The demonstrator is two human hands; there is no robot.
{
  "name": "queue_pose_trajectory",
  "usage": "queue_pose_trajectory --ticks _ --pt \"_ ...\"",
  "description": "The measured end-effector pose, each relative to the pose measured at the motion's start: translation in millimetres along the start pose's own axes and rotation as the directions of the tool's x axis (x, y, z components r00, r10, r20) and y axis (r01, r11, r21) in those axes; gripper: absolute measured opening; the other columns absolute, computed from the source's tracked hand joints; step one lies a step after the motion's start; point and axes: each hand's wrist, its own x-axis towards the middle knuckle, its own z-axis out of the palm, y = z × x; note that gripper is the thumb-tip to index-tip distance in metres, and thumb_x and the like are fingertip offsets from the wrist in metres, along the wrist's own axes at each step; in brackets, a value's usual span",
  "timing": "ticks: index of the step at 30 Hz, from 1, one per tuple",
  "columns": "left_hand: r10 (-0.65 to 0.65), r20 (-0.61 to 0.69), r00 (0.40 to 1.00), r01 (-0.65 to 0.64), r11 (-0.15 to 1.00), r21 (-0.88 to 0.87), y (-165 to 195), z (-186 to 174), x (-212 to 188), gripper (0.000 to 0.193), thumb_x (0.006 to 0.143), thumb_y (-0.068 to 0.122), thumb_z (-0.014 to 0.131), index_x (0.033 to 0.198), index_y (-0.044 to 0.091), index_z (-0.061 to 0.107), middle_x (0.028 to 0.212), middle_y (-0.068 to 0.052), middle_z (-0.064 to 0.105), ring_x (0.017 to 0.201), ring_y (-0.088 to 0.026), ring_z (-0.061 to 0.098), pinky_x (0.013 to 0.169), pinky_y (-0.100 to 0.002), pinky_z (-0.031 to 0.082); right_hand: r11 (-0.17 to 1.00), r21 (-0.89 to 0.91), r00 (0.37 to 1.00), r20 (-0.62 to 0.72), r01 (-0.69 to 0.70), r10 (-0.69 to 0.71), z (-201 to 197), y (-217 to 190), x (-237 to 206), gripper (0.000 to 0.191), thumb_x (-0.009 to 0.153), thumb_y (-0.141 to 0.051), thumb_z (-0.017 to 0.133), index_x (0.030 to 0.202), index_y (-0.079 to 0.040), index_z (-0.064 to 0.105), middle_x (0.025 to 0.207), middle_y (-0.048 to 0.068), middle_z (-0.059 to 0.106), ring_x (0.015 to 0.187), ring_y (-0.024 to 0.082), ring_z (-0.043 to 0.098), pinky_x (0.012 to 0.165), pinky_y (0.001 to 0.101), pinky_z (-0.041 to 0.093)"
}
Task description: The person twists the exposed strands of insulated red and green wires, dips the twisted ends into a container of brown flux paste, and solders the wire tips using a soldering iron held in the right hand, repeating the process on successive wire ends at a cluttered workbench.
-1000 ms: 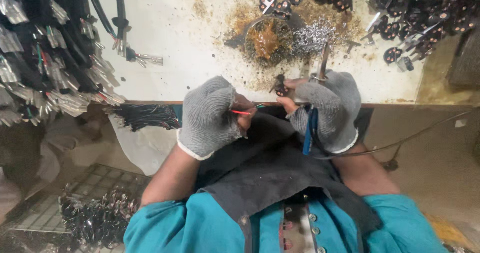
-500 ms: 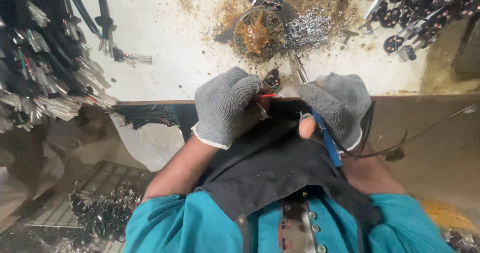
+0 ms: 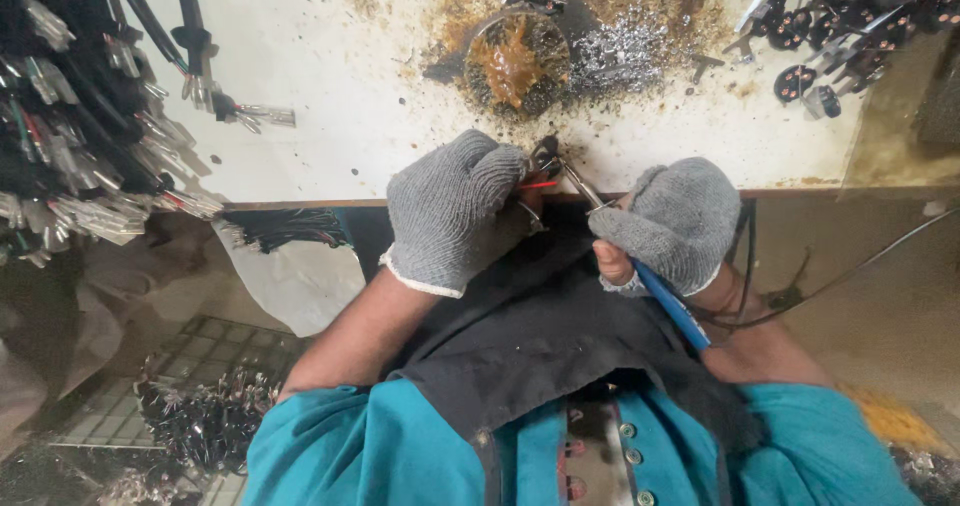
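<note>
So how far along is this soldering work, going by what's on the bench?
In hand: the left hand pinches a small black part with a red wire, and the right hand puts the blue-handled soldering iron to it. Possibly done: black parts heaped top right. Apparently left: the wire bundles at left. Exact counts are unclear.

The left hand (image 3: 455,211) wears a grey glove that covers its fingertips, so how they pinch the small dark part (image 3: 545,153) and the red wire (image 3: 540,184) cannot be told. That part is too small to make out in detail. The right hand (image 3: 675,224) hides the middle of the blue-handled soldering iron (image 3: 672,306) (only the metal tip and the handle's lower end show). The wire bundles (image 3: 70,136) run off the left edge, and the black parts (image 3: 840,26) at top right are cut by the frame. The crate of parts (image 3: 200,416) lies in shadow, blurred.
</note>
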Motion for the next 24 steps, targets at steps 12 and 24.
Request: queue_pose_trajectory --ticks 12,24 --pt "0.016 -0.048 0.999 -0.018 0.999 -0.046 2.1 0.6 1.0 0.032 0.073 0.026 0.084 0.099 0.020 0.068 0.086 -0.005 0.059 0.073 -0.029 0.065 0.061 -0.043 0.050 0.929 -0.053 0.756 0.566 -0.365 0.330 -3.1 9.1 -11.7 0.009 0.090 -0.038 0.077 0.084 -0.031 0.076 0.068 -0.010 0.068 0.062 0.018 0.063 0.059 0.0407 0.047" --pt "0.028 -0.074 0.997 -0.029 1.000 -0.010 1.5 4.9 3.2 0.033 0.069 0.025 0.082 0.097 0.019 0.065 0.085 -0.005 0.058 0.073 -0.030 0.064 0.060 -0.043 0.049 0.928 -0.148 0.682 0.641 -0.341 0.353 -3.9 4.3 6.6 0.011 0.081 -0.038 0.076 0.081 -0.028 0.074 0.063 -0.006 0.064 0.055 0.019 0.062 0.052 0.0414 0.046"
